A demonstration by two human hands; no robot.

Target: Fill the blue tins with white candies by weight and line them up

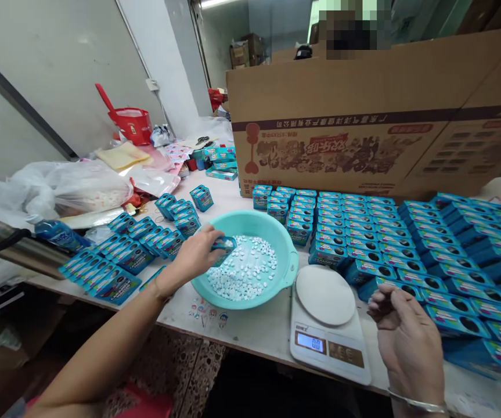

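Left hand [194,253] clamps a blue box [226,249] over the basin [285,247] near the desk's [256,328] front edge; right hand [411,331], fingers curled, grip unclear, beside the scale [326,296]; box rows [359,232] and carton [363,81] block behind

Read as small packing wkshp. Saw rows of look-alike blue boxes [366,269] on worktable [267,332], digital scale [326,296] next to basin [284,241] w/ loose white pcs [237,285]. Noted big printed ctn [341,93] standing behind, more ctns [239,55] stacked at back, plastic bags [87,183] piled at L, speckled floor [184,368], tube light [211,3] o'head.
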